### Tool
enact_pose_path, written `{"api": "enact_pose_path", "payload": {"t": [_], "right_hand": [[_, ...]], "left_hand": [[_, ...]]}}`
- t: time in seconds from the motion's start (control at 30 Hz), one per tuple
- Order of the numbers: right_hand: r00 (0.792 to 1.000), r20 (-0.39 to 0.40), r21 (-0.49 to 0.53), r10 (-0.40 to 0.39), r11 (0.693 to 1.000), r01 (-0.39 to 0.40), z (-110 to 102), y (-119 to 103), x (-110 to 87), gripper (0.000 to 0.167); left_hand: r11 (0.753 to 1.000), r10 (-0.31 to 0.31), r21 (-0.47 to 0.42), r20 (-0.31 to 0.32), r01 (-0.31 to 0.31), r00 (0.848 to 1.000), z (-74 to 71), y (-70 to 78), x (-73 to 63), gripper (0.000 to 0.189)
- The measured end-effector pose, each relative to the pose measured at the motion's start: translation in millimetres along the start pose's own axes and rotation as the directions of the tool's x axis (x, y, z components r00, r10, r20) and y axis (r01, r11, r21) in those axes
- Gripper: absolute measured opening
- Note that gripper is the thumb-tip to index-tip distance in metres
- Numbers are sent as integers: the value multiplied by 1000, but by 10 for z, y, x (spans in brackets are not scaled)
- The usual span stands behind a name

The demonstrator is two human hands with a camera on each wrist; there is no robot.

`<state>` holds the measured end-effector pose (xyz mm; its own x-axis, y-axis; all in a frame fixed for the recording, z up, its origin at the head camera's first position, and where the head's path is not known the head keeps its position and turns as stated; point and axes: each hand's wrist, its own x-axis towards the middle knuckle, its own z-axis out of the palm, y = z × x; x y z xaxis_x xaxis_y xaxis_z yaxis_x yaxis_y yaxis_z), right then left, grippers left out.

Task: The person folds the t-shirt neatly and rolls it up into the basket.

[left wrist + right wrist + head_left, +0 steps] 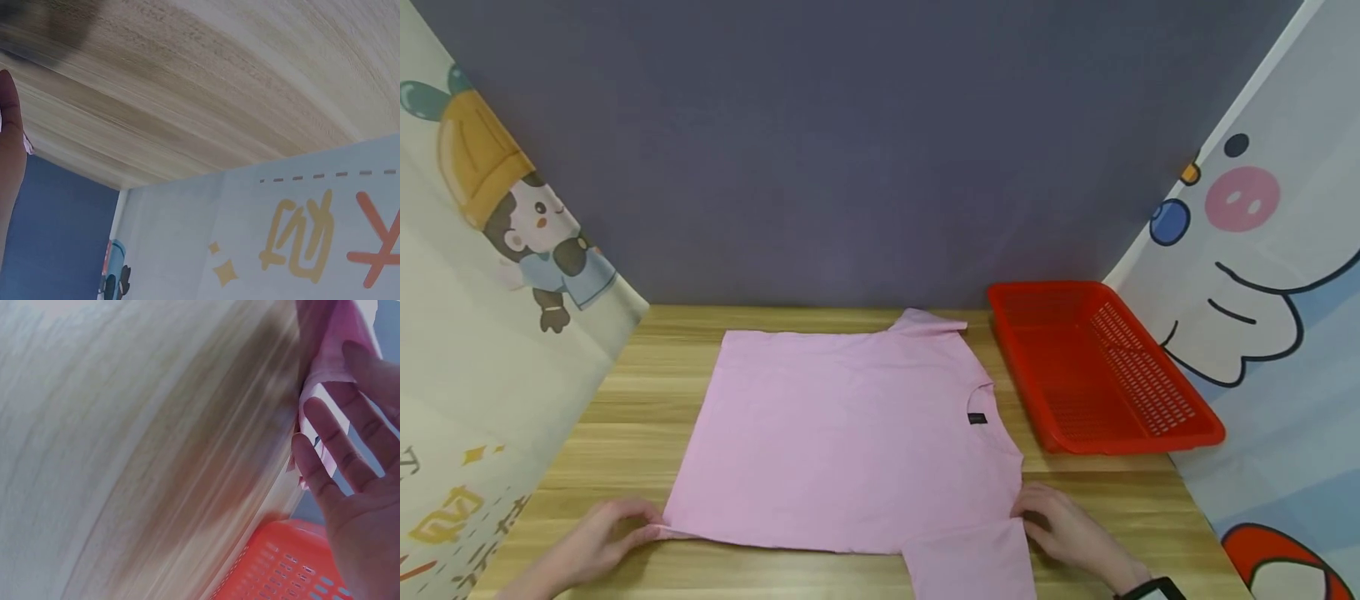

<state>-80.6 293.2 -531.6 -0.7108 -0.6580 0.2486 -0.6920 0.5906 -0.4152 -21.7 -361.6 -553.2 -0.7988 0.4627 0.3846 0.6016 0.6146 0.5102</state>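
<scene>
A pink T-shirt (835, 433) lies spread sideways on the wooden table, its neckline with a black label toward the right. The near sleeve hangs toward the table's front edge; the far sleeve is bunched at the back. At the hem's near corner, my left hand (613, 537) pinches the cloth between thumb and fingers. My right hand (1067, 529) holds the shirt by the near shoulder, where the sleeve joins. In the right wrist view, the thumb and index finger of that hand (369, 512) grip pink cloth while the other fingers extend. The left wrist view shows only an edge of the left hand (9, 131).
A red plastic basket (1052, 417) with perforated sides stands at the table's back right, close beside the shirt's neckline. A dark grey panel (820, 150) rises behind the wooden table (617, 417). Cartoon-printed sheets flank it on the left (482, 350) and right (1262, 433).
</scene>
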Motion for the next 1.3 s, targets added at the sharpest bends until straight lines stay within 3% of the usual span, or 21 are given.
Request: {"api": "enact_pose_path", "payload": {"t": [0.2, 0.33, 0.57, 0.73, 0.87, 0.93, 0.97, 1.1, 1.3], "right_hand": [[999, -46, 9, -26, 1000, 27, 29, 8, -2, 30], [997, -65, 57, -30, 998, 34, 35, 28, 5, 28], [995, -94, 131, 28, 991, -15, -26, 39, 48, 25], [988, -139, 115, 68, 992, -52, -93, 12, 136, 26], [971, -146, 75, 191, 980, -182, -152, -52, 200, 22], [953, -146, 74, 267, 963, -258, -168, -87, 231, 21], [941, -144, 86, 306, 951, -296, -170, -101, 249, 20], [902, -165, 118, 399, 916, -384, -154, -127, 345, 20], [849, -274, 30, 451, 887, -462, -105, -152, 505, 16]], "left_hand": [[992, -43, -111, 75, 51, 996, -47, -59, -20, 23], [975, -92, -187, 161, 122, 983, -109, -103, -25, 19], [938, -191, -226, 299, 264, 935, -273, -95, -12, 14], [883, -279, -252, 396, 396, 875, -397, -56, 52, 13], [878, -289, -252, 398, 406, 871, -440, -56, 127, 11], [877, -326, -214, 395, 431, 859, -456, -62, 163, 14], [883, -331, -198, 383, 426, 863, -456, -68, 179, 15], [855, -420, -148, 363, 497, 832, -476, -86, 243, 22], [869, -457, -92, 228, 487, 860, -435, -99, 368, 21]]}}
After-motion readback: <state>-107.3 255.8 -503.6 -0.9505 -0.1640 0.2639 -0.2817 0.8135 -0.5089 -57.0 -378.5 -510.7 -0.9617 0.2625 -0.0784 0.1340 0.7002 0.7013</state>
